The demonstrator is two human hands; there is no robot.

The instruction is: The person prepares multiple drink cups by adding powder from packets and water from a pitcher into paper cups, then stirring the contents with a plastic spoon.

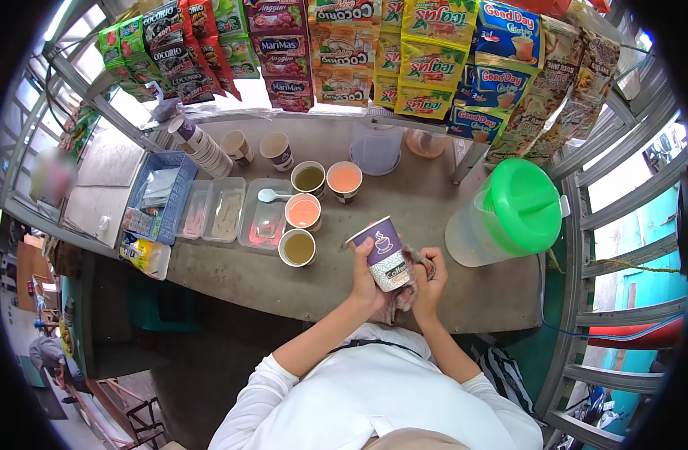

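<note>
At the near edge of the worktop (434, 217), the person's left hand (365, 276) wraps around a purple-and-white paper coffee cup (385, 255), holding it tilted just above the surface, while the right hand (428, 281) is closed on a crumpled cloth (411, 289) pressed against the cup's side and base. Judging by this, the cup is being wiped down, and whether it holds any drink cannot be told from this angle. Four cups already stand filled a little farther back: two with an orange drink (303, 212) (345, 178) and two with a greenish-brown one (297, 247) (309, 178), so most of the pouring looks done. Two more cups (276, 148) (237, 145) stand behind them, their contents unclear, beside a stack of unused cups (201, 146) lying on its side. A white spoon (270, 196) rests on a clear lidded tub (263, 223). To the right stands a large pitcher with a green lid (520, 206), lid closed. Sachet strips (426, 52) hang above the far edge. The cup in hand seems the last one not yet set among the others.
</note>
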